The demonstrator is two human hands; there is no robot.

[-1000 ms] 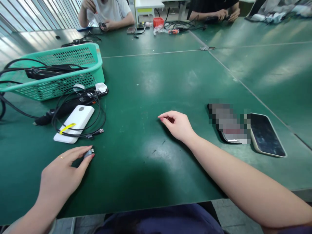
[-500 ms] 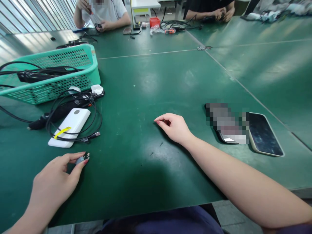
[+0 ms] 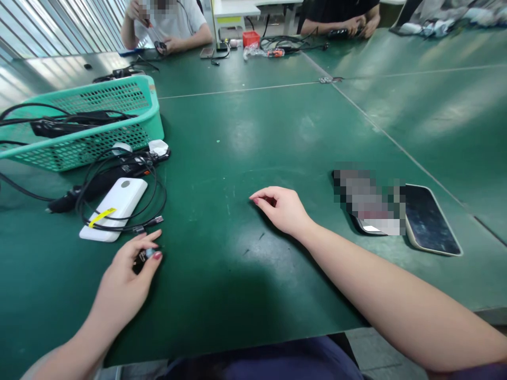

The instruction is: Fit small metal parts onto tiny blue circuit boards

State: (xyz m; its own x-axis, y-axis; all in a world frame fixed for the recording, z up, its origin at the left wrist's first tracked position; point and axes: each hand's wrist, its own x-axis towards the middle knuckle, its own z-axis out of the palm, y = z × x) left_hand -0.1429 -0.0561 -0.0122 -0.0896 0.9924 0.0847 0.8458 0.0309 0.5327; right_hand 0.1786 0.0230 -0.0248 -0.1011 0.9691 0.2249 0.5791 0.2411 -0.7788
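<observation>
My left hand (image 3: 129, 274) is at the lower left, its thumb and fingers closed around a small black and pale-blue piece (image 3: 143, 256). Fingers hide part of that piece, so its kind does not show. Just beyond the fingertips lies a coiled black cable (image 3: 160, 198) with a metal plug, looped over a white power bank (image 3: 119, 203) that carries a yellow tag. My right hand (image 3: 283, 208) rests on the green table (image 3: 237, 285) near the middle. Its fingers are curled in with the thumb against them, and nothing shows in them.
A teal basket (image 3: 156, 113) with black cables stands at the left, with a black device (image 3: 99, 182) in front. Two phones lie at the right, one blurred out (image 3: 360, 195), one dark-screened (image 3: 431, 219). Across the table sit two people, near a red box (image 3: 251, 38) and cables.
My left hand has moved right and slightly away from me, turning the small piece between its fingers, closer to the cable's plug. My right hand has stayed in place.
</observation>
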